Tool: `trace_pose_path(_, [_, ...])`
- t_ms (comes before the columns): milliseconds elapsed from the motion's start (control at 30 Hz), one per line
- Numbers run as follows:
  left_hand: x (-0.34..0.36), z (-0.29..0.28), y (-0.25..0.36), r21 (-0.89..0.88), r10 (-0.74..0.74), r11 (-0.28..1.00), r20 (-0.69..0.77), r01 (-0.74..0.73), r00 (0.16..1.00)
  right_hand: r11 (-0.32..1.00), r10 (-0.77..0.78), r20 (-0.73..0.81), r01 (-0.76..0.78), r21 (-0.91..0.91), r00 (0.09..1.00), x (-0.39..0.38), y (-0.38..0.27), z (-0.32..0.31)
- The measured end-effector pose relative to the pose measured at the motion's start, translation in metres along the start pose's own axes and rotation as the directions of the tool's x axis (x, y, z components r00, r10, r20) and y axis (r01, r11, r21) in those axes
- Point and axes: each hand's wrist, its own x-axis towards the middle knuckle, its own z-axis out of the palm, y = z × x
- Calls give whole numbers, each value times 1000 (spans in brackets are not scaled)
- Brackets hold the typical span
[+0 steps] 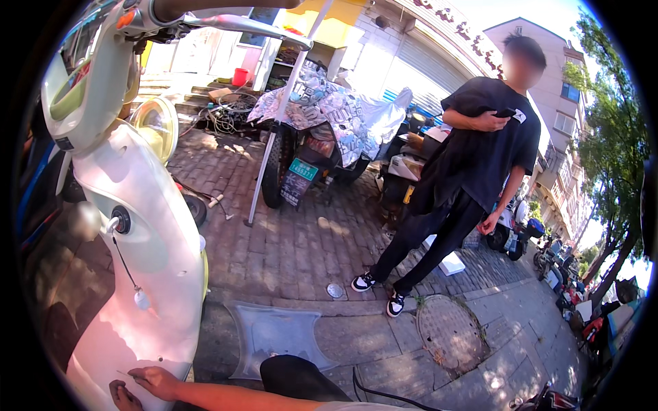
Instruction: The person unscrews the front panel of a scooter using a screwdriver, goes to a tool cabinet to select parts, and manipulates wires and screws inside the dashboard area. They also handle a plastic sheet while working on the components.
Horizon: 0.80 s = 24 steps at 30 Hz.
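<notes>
While against scooter panel (147, 274), hand (156, 381).

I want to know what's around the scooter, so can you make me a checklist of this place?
Surface: brick paving with a round manhole cover in the pavement.
Job's things: white scooter, its front panel facing the camera, a key with a dangling tag in the lock.
Clutter: clear plastic sheet on the ground; white block near a bystander's feet.
Hands: right hand pinches a thin tool against the scooter's lower panel; left hand is partly cut off beside it.
Cables: tangle of wires by the steps.
Surroundings: person in black standing, covered motorbike, parked scooters, trees.
</notes>
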Motion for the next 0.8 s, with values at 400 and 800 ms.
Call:
trace_pose_path(400, [1,-8,-11,-47,43,998,31,-42,999,1000,21,-16,-21,1,1000,-3,-10,-1])
trace_pose_path(800, [0,0,-3,23,-6,1000,-48,7,999,999,0,-23,-1,-34,1000,-2,-10,-5])
